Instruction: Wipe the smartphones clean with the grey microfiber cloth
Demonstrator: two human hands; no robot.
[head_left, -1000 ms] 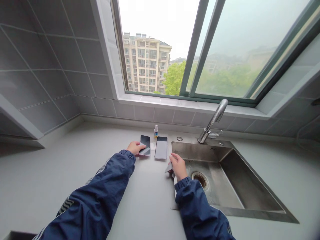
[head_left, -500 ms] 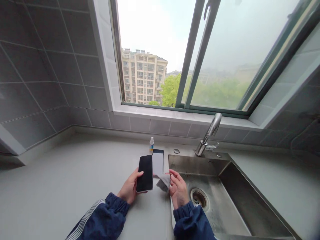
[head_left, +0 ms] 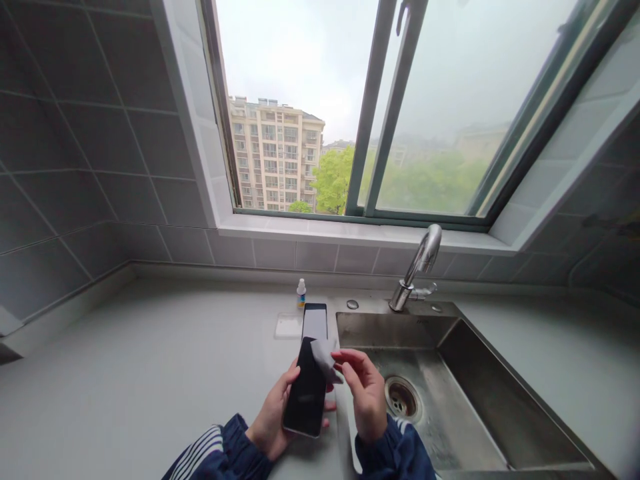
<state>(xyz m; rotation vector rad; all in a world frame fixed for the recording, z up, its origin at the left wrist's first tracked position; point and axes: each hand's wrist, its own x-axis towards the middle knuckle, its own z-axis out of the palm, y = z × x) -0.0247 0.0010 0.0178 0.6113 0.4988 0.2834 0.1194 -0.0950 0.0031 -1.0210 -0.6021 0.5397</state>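
Since the last frame, the phone (head_left: 305, 393) has tilted in my left hand (head_left: 273, 417), which cradles it above the bench (head_left: 150, 347); my right hand (head_left: 365, 393) pinches a grey cloth (head_left: 324, 360) against its screen.

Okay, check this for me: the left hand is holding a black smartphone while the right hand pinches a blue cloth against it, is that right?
Not quite: the cloth is pale grey, not blue, as the head view shows. The rest stands: the left hand holds the black smartphone, and the right hand pinches the pale grey cloth against it.
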